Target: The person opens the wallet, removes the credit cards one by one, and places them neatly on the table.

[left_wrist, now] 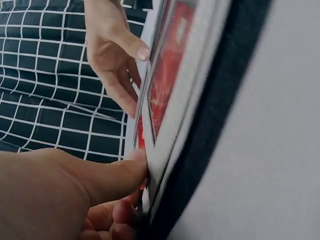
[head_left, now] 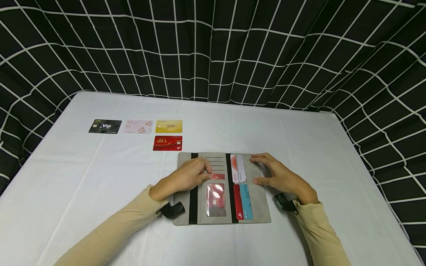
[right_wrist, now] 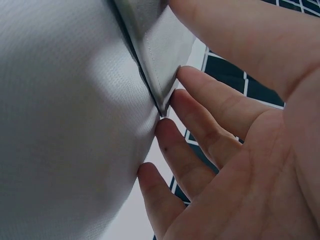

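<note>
A gray wallet [head_left: 259, 203] lies wide open on the white table [head_left: 100, 166], right in front of the person. The left hand [head_left: 188, 174] is over the middle part, with its fingers curled and its thumb tip at the side of a small red card [head_left: 218, 176] that peeks out of a slot. The left wrist view is tight and a bit blurry, so I cannot tell if the thumb and fingers pinch that card or only press on it. The right hand [head_left: 277, 175] has its fingers spread, and they touch the right side of the wallet. Below the slot is a clear window [head_left: 216, 201] with red showing through. On the right part, two white cards [head_left: 234, 169] sit above a tall red card [head_left: 238, 201] and a blue card [head_left: 246, 201]. Farther off to the left, a black card [head_left: 105, 126], a pink card [head_left: 138, 126] and a yellow card [head_left: 169, 126] lie in a row, with a red VIP card [head_left: 167, 143] just under the yellow one.
</note>
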Demonstrator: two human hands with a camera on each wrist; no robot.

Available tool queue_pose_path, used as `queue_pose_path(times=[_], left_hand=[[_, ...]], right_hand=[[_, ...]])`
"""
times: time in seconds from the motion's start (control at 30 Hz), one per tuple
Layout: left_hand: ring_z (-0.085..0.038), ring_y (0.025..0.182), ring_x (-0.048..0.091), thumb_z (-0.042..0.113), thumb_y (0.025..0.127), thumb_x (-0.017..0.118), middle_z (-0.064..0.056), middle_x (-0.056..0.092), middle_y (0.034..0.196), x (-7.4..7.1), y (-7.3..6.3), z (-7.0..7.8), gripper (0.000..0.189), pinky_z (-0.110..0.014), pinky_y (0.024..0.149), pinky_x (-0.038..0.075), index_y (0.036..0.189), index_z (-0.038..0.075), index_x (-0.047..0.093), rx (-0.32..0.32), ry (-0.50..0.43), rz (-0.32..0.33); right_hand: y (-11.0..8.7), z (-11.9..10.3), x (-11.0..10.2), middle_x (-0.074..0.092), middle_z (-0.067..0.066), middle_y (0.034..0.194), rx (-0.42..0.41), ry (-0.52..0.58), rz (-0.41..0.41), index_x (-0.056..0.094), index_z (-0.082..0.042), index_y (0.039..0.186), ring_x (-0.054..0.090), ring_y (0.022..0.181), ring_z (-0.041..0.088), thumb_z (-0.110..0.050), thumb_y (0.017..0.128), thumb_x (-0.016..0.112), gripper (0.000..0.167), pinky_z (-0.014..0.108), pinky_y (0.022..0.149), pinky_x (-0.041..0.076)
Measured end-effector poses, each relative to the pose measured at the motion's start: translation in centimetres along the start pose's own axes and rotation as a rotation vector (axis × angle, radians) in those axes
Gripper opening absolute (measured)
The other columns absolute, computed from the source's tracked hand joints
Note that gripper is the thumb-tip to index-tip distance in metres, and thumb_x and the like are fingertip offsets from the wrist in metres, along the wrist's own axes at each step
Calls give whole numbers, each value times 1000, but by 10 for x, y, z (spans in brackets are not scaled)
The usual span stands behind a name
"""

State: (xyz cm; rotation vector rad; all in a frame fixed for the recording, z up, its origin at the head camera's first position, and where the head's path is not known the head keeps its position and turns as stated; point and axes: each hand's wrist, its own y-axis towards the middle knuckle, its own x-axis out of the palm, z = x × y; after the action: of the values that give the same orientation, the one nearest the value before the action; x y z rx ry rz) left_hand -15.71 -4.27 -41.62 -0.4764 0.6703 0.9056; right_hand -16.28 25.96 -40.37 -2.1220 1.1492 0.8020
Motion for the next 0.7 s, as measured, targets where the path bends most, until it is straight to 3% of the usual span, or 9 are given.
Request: queue_pose_path(times=[0.2, 0.47, 0.7], left_hand=[[-13, 76, 47, 14, 95, 65, -2, 55, 81, -2, 1, 1, 8, -26, 71, 40, 98, 7, 65, -43, -19, -16], [-9, 62, 47, 14, 96, 64, 1, 54, 66, -4, 6, -1, 8, -24, 62, 39, 98, 7, 66, -84, -79, 44], [-9, 60, 46, 17, 94, 66, 2, 53, 66, -4, 6, -2, 11, -24, 61, 38, 100, 7, 66, -76, -93, 48]], right_hand=[[0, 0, 0, 38, 18, 150, -1, 3, -1, 46, 0, 144, 36, 136, 37, -13, 83, 79, 70, 62, 114, 27], [0, 1, -1, 38, 17, 151, -14, -12, -3, 46, 0, 144, 35, 138, 36, -15, 84, 79, 70, 61, 115, 26], [0, 1, 0, 37, 17, 150, -7, -1, -5, 46, -1, 144, 36, 136, 35, -14, 84, 79, 70, 61, 114, 27]])
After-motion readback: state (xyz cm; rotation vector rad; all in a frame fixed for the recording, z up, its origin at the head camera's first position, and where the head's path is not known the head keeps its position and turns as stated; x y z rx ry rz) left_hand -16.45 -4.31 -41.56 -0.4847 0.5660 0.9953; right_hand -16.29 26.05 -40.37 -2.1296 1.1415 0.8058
